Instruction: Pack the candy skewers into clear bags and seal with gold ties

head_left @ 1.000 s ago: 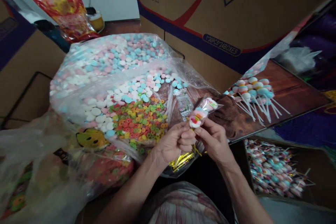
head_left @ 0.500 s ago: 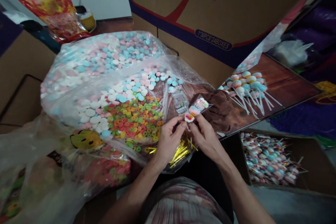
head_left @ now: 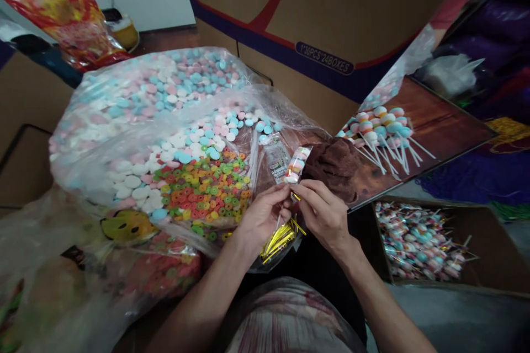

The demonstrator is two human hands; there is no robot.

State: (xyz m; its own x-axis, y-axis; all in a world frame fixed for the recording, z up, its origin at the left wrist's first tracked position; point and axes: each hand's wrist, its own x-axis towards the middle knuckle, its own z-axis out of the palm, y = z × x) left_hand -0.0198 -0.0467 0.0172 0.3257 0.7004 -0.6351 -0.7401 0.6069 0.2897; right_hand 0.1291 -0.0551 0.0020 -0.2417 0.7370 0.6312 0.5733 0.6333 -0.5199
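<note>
Currently both hands work close together, clock read from my fingers, twelve straight ahead. Left hand [head_left: 265,215]: fingers closed narrowly around the lower end of a clear-wrapped skewer of pastel, rounded sweets [head_left: 296,164], its white stick showing below. Right hand [head_left: 325,212]: thumb and fingertips pinched at the wrapper's base, a glint of gold at the tips; exact grip there partly hidden. Skewer itself stands tilted, pointing to about twelve, just above both hands.

At six, just beneath: shiny gold twist ties [head_left: 278,241]. At eleven, near: flat, clear printed plastic sleeves [head_left: 276,160]. At two: crumpled brown cloth [head_left: 333,165], then unwrapped pastel skewers with white sticks [head_left: 387,127] on the dark-brown table [head_left: 451,116]. At nine: multicoloured ring-shaped sweets [head_left: 207,193]. Toward ten: large clear plastic bag of pink, white and blue discs [head_left: 186,80]. Around four, lower: open brown cardboard box [head_left: 501,248] holding many wrapped skewers [head_left: 422,242].
</note>
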